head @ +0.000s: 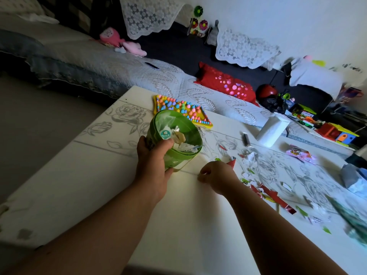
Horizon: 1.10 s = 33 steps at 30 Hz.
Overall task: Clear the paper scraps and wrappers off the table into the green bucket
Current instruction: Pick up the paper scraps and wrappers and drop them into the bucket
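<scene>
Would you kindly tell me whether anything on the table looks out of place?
Yes: torn red, green and white paper scraps lie strewn across the table's right side, with a pink wrapper beyond them, outside the green bucket.

The left forearm enters from 7 o'clock and runs toward 1 o'clock. The left hand (pixel 153 161) grips the green bucket (pixel 179 160), with the thumb at the near rim and the fingers wrapped round the wall. The right forearm enters from 5 o'clock toward 11 o'clock. The right hand (pixel 216 175), at 3 o'clock of the left, is knuckles-up with its fingers curled under; any contents are hidden.
</scene>
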### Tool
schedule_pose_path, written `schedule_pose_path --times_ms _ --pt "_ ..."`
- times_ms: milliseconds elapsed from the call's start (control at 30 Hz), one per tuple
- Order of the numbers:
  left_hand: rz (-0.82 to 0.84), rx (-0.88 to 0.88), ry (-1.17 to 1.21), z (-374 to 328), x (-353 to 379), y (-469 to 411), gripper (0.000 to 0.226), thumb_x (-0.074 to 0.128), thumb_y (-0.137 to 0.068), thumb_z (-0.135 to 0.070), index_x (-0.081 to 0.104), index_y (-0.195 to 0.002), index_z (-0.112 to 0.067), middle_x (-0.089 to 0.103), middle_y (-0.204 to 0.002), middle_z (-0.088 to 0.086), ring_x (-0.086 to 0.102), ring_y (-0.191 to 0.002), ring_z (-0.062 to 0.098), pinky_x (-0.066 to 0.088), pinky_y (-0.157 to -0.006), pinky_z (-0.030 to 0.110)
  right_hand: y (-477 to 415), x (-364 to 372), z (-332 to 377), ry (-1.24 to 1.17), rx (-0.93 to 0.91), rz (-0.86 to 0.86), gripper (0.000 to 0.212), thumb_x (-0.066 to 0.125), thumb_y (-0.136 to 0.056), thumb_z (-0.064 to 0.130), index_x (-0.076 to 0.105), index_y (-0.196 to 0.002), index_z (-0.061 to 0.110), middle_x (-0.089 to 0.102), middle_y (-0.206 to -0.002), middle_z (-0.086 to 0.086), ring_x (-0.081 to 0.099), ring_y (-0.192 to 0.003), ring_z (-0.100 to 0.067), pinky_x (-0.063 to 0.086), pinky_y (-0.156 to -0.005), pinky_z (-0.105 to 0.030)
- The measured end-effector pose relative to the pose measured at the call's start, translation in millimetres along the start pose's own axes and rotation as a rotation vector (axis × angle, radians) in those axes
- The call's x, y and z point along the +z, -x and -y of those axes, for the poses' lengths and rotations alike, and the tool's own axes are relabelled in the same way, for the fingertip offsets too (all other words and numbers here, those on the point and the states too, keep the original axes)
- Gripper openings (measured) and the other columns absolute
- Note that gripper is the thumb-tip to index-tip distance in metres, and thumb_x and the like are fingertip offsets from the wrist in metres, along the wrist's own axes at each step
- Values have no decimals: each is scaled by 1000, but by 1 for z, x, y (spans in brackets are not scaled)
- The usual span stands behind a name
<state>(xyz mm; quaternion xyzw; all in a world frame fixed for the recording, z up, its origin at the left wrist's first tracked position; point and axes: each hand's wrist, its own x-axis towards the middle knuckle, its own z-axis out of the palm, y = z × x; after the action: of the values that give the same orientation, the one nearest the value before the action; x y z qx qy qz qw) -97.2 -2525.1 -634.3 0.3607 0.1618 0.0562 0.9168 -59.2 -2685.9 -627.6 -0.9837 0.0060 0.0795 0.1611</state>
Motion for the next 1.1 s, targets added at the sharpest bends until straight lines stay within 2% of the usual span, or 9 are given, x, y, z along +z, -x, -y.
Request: schedule_pose_path --times_ms 133,300,400,500,600,733,800,900,1100 --pt "-8 -2 -3 -3 0 3 61 63 -88 -16 41 -142 -33 54 -140 -4 57 -121 27 46 -101 55 -5 -4 -5 -19 40 92 24 67 -84 26 72 -100 9 56 -65 4 59 -82 -19 41 -86 -25" --pt "-10 -9 -13 -5 -1 5 64 63 -88 -17 39 -144 -34 54 -140 -4 56 -121 26 44 -102 57 -1 -1 -11 -81 43 8 16 64 -86 22 70 -84 8 68 -79 -8 60 -73 -19 45 -63 -24" --pt "-4 -15 -13 -5 0 6 63 63 -87 -17 39 -143 -34 54 -139 -5 56 -122 25 45 -102 55 4 -12 -16 -391 110 -115 2 69 -80 14 70 -79 14 71 -68 -5 59 -61 -18 45 -54 -24" --pt "6 -15 -16 -4 1 7 59 63 -87 -17 43 -139 -34 56 -137 -5 57 -120 24 48 -98 51 10 -40 -4 -719 80 -278 8 70 -78 5 71 -74 12 67 -53 2 50 -48 -12 39 -45 -20" --pt "2 -17 -23 -1 2 8 58 64 -86 -17 45 -137 -36 56 -137 -5 58 -118 24 50 -97 48 18 -70 25 -769 -35 -316 9 69 -81 10 72 -73 14 68 -61 0 50 -50 -8 41 -49 -20" --pt "-5 -33 -15 2 5 10 63 66 -86 -18 42 -140 -40 54 -139 -4 57 -119 24 48 -98 47 24 -81 62 -577 -173 -205 14 65 -84 18 73 -75 11 69 -67 -3 52 -48 -5 48 -54 -20" --pt "-2 -36 -13 4 8 11 65 66 -86 -18 40 -142 -39 54 -139 -4 57 -120 25 48 -98 45 25 -79 74 -439 -180 -145 24 61 -89 28 72 -82 8 69 -72 -5 58 -53 -9 57 -66 -30" --pt "8 -44 -10 6 11 13 67 65 -86 -18 39 -143 -38 53 -140 -3 57 -119 25 48 -95 44 23 -78 76 -358 -171 -138 33 56 -92 35 71 -90 6 71 -80 -9 63 -62 -18 58 -78 -40" --pt "5 -49 20 13 17 5 65 65 -85 -18 40 -144 -34 54 -140 -3 57 -120 25 46 -97 46 7 -90 25 -544 -50 -365 19 58 -90 26 67 -87 9 69 -86 -8 61 -55 -10 47 -60 -29"
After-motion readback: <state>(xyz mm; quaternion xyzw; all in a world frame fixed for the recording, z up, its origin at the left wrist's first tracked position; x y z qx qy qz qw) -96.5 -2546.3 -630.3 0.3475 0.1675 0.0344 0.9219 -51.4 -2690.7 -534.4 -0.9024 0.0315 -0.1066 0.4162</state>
